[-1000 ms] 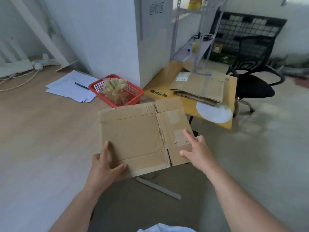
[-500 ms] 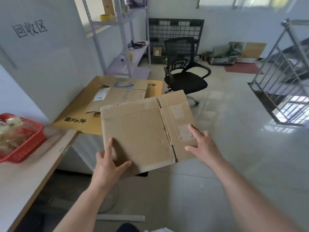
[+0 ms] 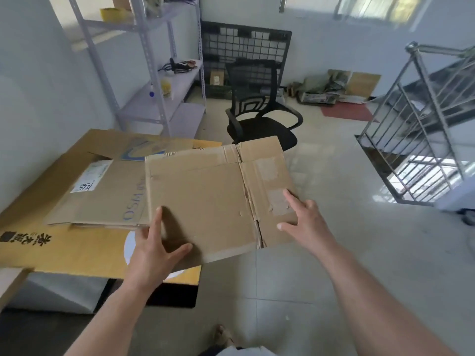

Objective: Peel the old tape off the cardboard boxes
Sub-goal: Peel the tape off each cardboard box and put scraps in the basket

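Fingers (image 3: pixel 158 217) first, as the feed shows them to me: on the left hand (image 3: pixel 151 253) the forefinger and thumb lie spread apart on the top face of the flattened cardboard box (image 3: pixel 200 196). The other fingers go under its near-left corner, so that hand pinches the board between them. The right hand (image 3: pixel 307 222) is at the box's right edge. Its forefinger lies straight on the top face with the tip touching a pale tape patch (image 3: pixel 276 202), and its thumb points left over the board, nearer to me. The rest of that hand's fingers are hidden below the edge — I cannot tell whether they clamp the board or only bear it from beneath.

The box is held up between the two hands, top face toward me. Its right part hangs over the tiled floor (image 3: pixel 359 253). Its left part covers the edge of a stack of flattened boxes (image 3: pixel 102 199), and I cannot tell whether they touch. On the same right-hand panel, farther from me, there is a second, fainter tape mark (image 3: pixel 270 167).

The stack lies on a wide yellow-brown cardboard sheet (image 3: pixel 64 250) printed with black characters. A corner of the wooden counter (image 3: pixel 11 281) shows under that sheet's near-left edge. Beyond the box stands a black office chair (image 3: pixel 259 124), with a grey shelf rack (image 3: pixel 154 98) to its left and a metal stair railing (image 3: pixel 424 119) well off to the right.
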`<state>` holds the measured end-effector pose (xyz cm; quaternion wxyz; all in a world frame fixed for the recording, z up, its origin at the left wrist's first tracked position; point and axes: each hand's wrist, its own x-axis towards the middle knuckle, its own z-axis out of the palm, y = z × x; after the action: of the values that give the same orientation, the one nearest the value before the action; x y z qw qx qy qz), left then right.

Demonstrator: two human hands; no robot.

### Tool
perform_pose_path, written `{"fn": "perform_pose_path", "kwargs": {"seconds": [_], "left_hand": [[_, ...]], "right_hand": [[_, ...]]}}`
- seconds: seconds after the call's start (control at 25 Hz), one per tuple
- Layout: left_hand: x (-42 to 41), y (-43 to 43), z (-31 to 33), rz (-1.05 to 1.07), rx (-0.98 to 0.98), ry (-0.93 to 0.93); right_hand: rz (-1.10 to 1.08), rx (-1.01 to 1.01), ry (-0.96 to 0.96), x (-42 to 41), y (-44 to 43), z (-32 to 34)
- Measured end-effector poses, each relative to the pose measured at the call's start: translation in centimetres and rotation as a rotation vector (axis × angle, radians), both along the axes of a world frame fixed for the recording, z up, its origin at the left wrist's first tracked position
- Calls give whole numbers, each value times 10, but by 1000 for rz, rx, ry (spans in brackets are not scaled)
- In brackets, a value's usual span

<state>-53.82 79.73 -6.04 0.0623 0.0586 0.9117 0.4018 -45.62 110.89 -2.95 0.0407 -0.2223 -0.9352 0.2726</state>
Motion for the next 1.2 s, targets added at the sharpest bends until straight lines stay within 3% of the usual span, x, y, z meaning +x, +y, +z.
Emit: {"fn": "perform_pose_path", "kwargs": {"seconds": [0.36,0.64,0.8,1.0,1.2], "left_hand": [[-124,17,5,157,36,-38],[-113,-16,-4,493,67,-84],[-109,-22,-1,685,-15,-152],[-117,11,2,878,-157,-260],[-115,58,-21,1049,-153,-474]], "right_hand": [[151,42,-43,-183,24,21],[535,68,-147,-310,-30,25],[802,43,-170,-382,-70,25],[1022,34,-190,-456,-95,3],[1186,86,-242,-493,-106,-45]]}}
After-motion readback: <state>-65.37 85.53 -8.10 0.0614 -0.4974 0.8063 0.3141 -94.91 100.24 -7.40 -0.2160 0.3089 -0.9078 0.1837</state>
